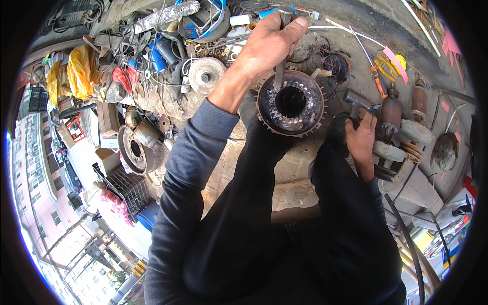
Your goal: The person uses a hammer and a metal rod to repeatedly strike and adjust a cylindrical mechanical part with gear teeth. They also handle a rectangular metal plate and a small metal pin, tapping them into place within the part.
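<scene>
My left hand (268, 44) is closed around a steel chisel (279, 77) held upright, its tip down on the upper left rim of a round, rusty motor part (270, 105). That part has a dark central hole and a toothed outer edge, and it sits between my feet. In my right hand (361, 138) is a hammer (357, 98), lowered beside my right shoe; its metal head points away from me, to the right of the motor part. My fingers hide most of the hammer's handle.
Motor rotors (391, 113) lie to the right, beside orange-handled pliers (378, 80). Tangled copper wire (336, 66) is just beyond the motor part. A pale metal disc (207, 75) and a heap of scrap lie left, with a black crate (127, 190) and motor housings (136, 149).
</scene>
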Tool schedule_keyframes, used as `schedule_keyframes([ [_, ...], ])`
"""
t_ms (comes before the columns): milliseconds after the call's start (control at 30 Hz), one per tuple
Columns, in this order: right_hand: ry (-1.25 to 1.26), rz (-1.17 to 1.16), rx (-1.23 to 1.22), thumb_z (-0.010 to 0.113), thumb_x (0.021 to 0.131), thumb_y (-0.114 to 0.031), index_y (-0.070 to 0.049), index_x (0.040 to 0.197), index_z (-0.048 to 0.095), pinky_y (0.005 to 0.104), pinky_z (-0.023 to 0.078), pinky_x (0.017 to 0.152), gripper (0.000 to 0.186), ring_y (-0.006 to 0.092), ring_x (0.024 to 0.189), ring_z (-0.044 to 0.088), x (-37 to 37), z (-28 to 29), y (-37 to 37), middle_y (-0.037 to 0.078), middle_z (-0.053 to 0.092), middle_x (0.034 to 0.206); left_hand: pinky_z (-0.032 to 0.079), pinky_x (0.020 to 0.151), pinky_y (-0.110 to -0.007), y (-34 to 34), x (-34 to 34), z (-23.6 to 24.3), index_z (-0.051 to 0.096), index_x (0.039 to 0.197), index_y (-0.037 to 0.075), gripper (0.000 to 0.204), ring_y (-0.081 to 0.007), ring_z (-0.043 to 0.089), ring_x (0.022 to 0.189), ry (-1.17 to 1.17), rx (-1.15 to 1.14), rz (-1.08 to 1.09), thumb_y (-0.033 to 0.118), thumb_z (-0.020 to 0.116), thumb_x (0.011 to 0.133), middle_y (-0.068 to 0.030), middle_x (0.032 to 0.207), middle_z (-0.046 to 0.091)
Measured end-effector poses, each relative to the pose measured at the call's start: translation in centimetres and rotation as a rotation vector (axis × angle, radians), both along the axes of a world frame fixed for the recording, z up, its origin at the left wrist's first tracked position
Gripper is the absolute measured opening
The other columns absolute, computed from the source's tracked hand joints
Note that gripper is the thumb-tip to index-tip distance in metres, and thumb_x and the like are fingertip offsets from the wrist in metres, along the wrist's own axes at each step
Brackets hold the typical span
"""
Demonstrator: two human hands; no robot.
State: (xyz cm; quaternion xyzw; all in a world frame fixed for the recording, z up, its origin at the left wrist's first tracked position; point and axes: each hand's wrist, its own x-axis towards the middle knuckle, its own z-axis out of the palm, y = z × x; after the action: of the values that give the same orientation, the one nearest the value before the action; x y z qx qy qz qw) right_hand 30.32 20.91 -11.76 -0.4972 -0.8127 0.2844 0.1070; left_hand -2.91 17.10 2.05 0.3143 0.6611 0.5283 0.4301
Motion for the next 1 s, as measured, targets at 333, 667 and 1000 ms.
schedule_keyframes([
  [333, 0.024, -0.189, -0.356, 0.077, 0.091, -0.024, 0.009, 0.140, 0.048, 0.0508, 0.053, 0.100, 0.066, 0.0546, 0.111, 0.066, 2.6, -3.4, -1.9, 0.031, 0.069, 0.115, 0.045, 0.069, -0.030, -0.5, 0.3, -0.9, 0.068, 0.101, 0.003, 0.033, -0.0088, 0.047, 0.071, 0.227, 0.012, -0.085, 0.034, 0.063, 0.111, 0.0023, 0.076, 0.055],
  [667, 0.586, -0.478, -1.313, 0.067, 0.099, -0.019, -0.009, 0.102, 0.058, 0.0323, 0.046, 0.049, 0.014, 0.0153, 0.057, 0.057, 1.7, 1.3, 1.1, 0.002, 0.059, 0.077, 0.040, 0.062, -0.026, -0.3, 0.1, -2.0, 0.066, 0.105, 0.007, 0.031, -0.0053, 0.045, 0.069, 0.212, 0.082, -0.152, 0.038, 0.065, 0.110, 0.0061, 0.076, 0.053],
  [1000, 0.488, -0.075, -1.061, 0.065, 0.104, -0.018, -0.003, 0.120, 0.059, 0.0249, 0.038, 0.034, 0.022, 0.0088, 0.041, 0.048, -2.3, 16.7, 7.1, 0.000, 0.055, 0.074, 0.035, 0.051, -0.026, 0.7, 0.8, -2.9, 0.059, 0.098, 0.009, 0.033, -0.0045, 0.040, 0.057, 0.160, 0.074, -0.183, 0.039, 0.066, 0.109, 0.0069, 0.068, 0.046],
])
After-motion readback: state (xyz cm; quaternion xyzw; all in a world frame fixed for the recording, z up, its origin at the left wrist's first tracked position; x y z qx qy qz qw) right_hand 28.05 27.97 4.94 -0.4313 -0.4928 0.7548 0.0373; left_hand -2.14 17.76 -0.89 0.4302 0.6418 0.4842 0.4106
